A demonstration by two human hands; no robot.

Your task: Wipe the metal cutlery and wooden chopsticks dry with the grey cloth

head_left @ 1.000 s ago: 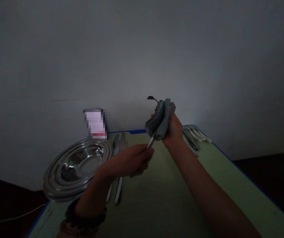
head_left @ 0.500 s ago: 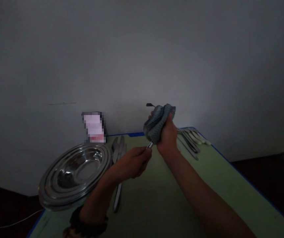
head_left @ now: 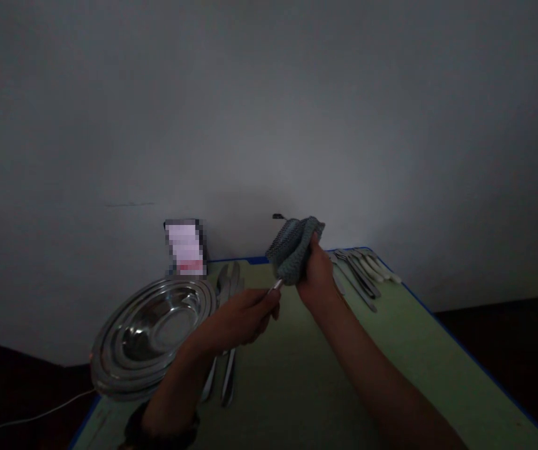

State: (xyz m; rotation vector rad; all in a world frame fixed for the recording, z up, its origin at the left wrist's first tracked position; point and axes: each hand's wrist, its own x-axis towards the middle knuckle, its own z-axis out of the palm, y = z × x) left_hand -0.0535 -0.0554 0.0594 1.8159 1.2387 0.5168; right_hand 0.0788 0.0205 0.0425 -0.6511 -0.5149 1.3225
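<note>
My left hand [head_left: 253, 312] is closed round the handle of a piece of metal cutlery [head_left: 275, 287], held up over the table. Its middle is wrapped in a grey-blue ribbed cloth [head_left: 292, 250]; only a dark tip shows past the far side, so its kind is unclear. Pressing the cloth round it, my right hand [head_left: 318, 272] is closed with the thumb on top. Table knives [head_left: 229, 375] lie to the left, partly behind my left forearm. On the right lie several forks and other cutlery [head_left: 358, 275], some with white handles.
A stack of shiny metal bowls or plates [head_left: 109, 350] stands on the table's left side. Behind it a phone with a blurred screen [head_left: 185, 247] leans on the grey wall [head_left: 269, 112]. The green table [head_left: 292, 387] has a blue edge. A white cable [head_left: 39, 417] runs at lower left.
The view has shifted slightly, so the bowls, phone and cutlery sit a little lower and mostly farther right. Both hands and the cloth appear lower, still holding the same cutlery piece.
</note>
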